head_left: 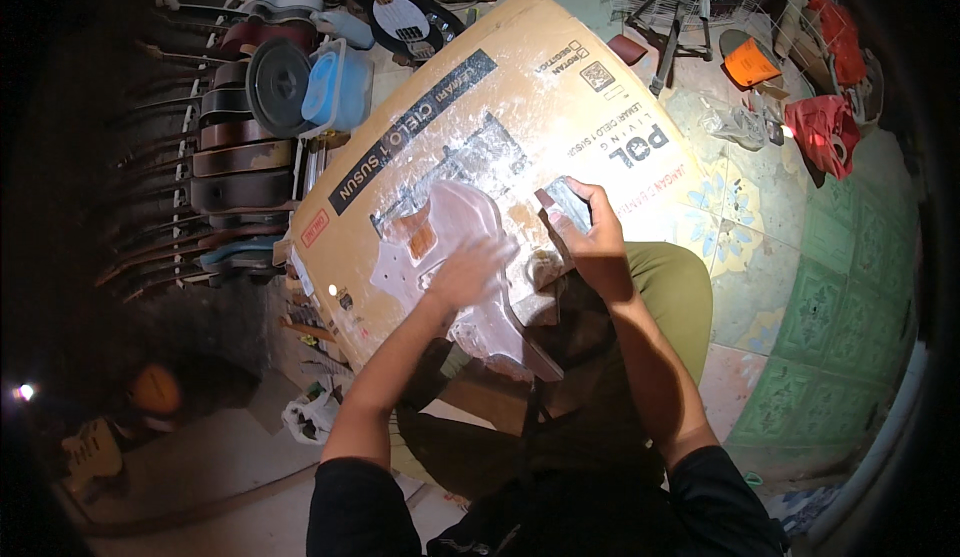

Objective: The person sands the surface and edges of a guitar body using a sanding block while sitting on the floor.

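Note:
A pale pinkish electric guitar body point(470, 215) lies on dusty cardboard in front of me, with a brown bare-wood patch near its upper left. My left hand point(468, 272) is blurred by motion, laid flat across the middle of the body, fingers stretched toward the right and nothing seen in them. To the right of the body, my right hand point(597, 247) grips a grey sanding block point(568, 204) with a dark reddish end, held up off the guitar body. White dust coats the body and the cardboard around it.
The large cardboard sheet point(420, 127) covers the work surface. Several guitars point(240, 162) hang in a rack at the left, beside a blue plastic container point(322, 87). A black bass guitar point(405, 22) stands behind. At the right are a tripod point(685, 32) and a red bag point(822, 132) on tiles.

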Motion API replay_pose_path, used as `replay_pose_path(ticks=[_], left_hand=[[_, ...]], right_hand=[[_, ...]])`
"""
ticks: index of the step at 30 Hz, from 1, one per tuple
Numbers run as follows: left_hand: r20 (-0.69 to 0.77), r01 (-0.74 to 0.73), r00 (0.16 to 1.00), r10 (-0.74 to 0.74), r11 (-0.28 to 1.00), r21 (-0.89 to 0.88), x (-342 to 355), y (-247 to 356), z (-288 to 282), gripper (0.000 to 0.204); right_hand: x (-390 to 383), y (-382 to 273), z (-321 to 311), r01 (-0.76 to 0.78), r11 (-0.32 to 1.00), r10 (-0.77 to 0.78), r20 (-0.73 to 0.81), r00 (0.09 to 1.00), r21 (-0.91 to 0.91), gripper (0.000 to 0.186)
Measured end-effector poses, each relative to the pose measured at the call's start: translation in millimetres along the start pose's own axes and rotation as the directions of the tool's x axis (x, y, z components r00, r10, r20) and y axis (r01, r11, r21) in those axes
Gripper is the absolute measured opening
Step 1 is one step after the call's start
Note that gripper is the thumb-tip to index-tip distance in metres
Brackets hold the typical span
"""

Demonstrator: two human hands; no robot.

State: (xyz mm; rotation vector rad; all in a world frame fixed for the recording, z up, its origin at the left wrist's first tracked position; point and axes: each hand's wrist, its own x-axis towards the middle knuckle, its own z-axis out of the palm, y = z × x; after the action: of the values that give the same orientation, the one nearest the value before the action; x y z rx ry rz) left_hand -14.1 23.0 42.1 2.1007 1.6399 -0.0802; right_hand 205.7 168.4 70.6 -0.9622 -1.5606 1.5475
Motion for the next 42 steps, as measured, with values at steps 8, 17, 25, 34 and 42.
replay_pose_path(ticks=[8, 17, 25, 34, 42], left_hand=[[-0.507, 0.567, 0.652, -0.564, 0.807, -0.168, 16, -101, 2, 0.056], [-0.015, 0.074, 0.997, -0.073, 0.994, 0.075, 11, 29, 22, 0.062], [-0.36, 0.578, 0.73, -0.582, 0.806, -0.13, 4, -77, -4, 0.064], [-0.168, 0.38, 0.914, -0.37, 0.924, 0.03, -49, 67, 64, 0.067], [0.039, -0.018, 0.999, 0.036, 0.922, -0.388, -87, 181, 99, 0.066]], right_hand=[[-4, -9, 12, -0.075, 0.993, 0.074, 0.01, 0.997, 0.091, 0.041], [3, -6, 0, -0.025, 1.0, 0.026, -0.026, 0.999, 0.002, 0.045], [1, -3, 6, -0.011, 0.999, 0.012, -0.021, 1.0, 0.03, 0.045], [2, 1, 5, 0.014, 0.998, -0.018, -0.066, 0.998, -0.061, 0.044], [-15, -2, 9, 0.052, 0.992, -0.056, -0.029, 0.998, -0.113, 0.042]])
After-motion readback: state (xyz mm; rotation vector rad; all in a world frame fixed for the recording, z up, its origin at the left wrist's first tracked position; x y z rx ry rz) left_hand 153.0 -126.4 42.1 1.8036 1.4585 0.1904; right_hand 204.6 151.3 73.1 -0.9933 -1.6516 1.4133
